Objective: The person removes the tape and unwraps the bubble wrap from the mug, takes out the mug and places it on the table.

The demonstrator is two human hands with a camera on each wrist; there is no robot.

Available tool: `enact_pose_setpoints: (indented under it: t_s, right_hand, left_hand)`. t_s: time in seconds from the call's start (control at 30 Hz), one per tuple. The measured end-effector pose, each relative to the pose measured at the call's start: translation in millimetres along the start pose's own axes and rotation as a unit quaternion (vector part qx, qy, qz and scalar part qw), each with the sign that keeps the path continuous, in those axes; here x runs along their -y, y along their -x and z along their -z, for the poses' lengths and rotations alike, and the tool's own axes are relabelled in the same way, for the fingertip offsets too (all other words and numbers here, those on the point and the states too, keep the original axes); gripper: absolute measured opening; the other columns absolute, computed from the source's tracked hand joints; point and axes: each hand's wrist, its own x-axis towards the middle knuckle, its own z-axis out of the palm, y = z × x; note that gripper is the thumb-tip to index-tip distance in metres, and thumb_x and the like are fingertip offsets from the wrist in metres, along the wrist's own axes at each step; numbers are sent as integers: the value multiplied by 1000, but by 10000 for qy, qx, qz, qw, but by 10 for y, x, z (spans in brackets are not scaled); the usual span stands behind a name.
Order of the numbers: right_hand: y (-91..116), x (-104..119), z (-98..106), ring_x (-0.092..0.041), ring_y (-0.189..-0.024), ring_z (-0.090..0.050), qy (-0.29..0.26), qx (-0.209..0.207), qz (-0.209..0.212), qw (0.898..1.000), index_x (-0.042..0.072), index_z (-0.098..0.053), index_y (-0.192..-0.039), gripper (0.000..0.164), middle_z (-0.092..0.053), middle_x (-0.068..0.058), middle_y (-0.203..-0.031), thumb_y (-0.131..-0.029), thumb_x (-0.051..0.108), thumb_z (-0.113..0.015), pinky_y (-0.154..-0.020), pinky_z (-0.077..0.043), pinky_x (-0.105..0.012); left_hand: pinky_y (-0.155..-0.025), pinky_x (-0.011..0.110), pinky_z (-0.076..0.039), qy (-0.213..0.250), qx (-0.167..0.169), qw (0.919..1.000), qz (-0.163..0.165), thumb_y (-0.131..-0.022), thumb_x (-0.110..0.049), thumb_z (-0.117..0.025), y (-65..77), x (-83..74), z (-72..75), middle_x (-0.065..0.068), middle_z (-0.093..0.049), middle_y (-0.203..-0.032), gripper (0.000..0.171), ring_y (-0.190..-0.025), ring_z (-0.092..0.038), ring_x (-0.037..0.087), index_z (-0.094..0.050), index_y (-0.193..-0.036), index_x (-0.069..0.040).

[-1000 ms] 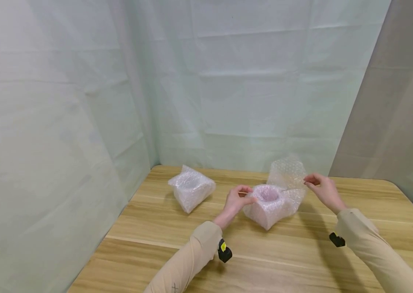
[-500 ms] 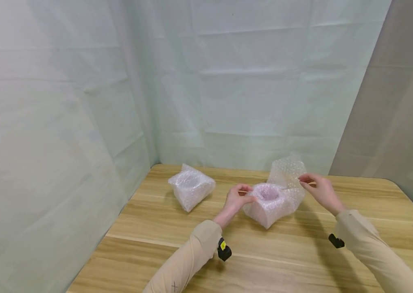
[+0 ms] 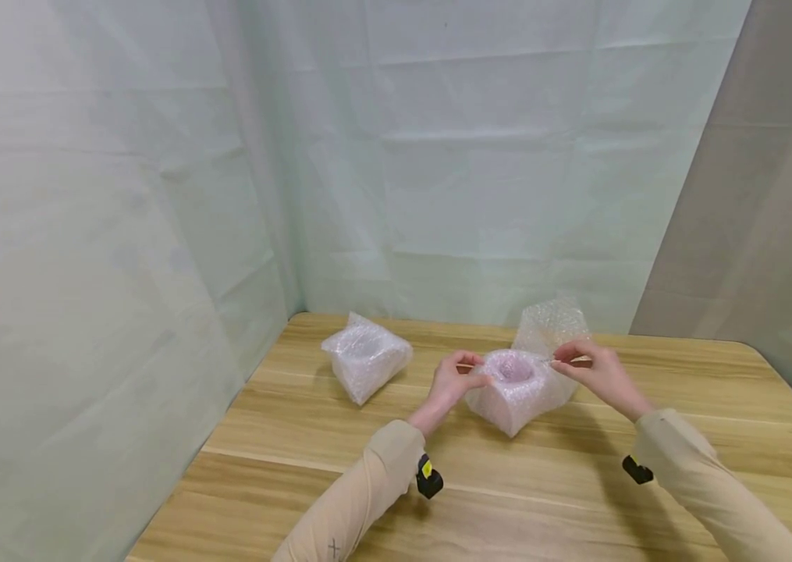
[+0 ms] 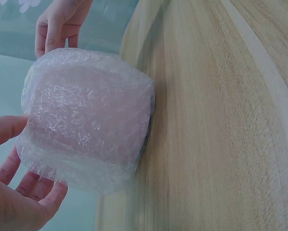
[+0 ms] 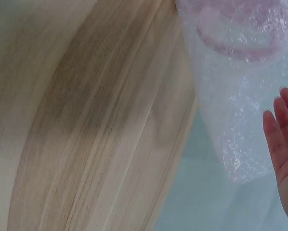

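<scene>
A pink cup (image 3: 512, 368) stands wrapped in bubble wrap (image 3: 513, 407), its round opening facing up. In the right wrist view a curved pink band like a handle (image 5: 235, 50) shows through the wrap. My left hand (image 3: 453, 380) grips the bundle's left side near the rim, thumb in front and fingers behind. From the right, my right hand (image 3: 598, 375) pinches the edge of the loose wrap close beside the opening. A clear flap of wrap (image 3: 550, 321) stands up behind the cup. In the right wrist view the right thumb is out of sight.
To the left, a second bubble-wrapped bundle (image 3: 367, 363) with a pale opening sits on the wooden table (image 3: 283, 484). A pale cloth curtain (image 3: 466, 195) hangs behind the table, and another curtain (image 3: 115, 273) runs along its left side.
My right hand has moved left, drawing the edge of the wrap in toward the cup's opening. The left hand and the second bundle have stayed in place.
</scene>
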Motion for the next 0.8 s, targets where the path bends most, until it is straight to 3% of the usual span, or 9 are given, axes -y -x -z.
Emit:
enact_pose_setpoints:
  t_s: [0.43, 0.6, 0.8]
  right_hand:
    - [47, 54, -136, -23, -92, -57, -55, 230, -162, 9996, 10, -65, -100, 31, -61, -2, -98, -80, 34, -69, -79, -47, -41]
    - [62, 51, -190, -25, -92, -56, -186, 163, 136, 9996, 6, -65, -101, 31, -60, -5, -99, -79, 27, -71, -79, -47, -43]
    - [77, 67, -244, -23, -90, -57, -218, 104, 524, 9983, 2, -65, -102, 32, -58, -5, -101, -76, 19, -74, -77, -48, -34]
  left_hand:
    - [-69, 25, -47, -80, -26, 9999, -74, -68, 1, -75, -1, 2, -2, 3, -60, -89, 26, -84, -56, 20, -63, -91, 0]
    - [-69, 25, -47, -86, -29, 9999, -88, -68, 1, -75, -2, 0, -2, 4, -60, -90, 26, -86, -56, 23, -63, -91, 0]
    - [-69, 25, -47, -108, -32, 9999, -89, -68, 1, -75, 3, -6, 0, 4, -61, -90, 25, -86, -56, 23, -63, -90, 0]
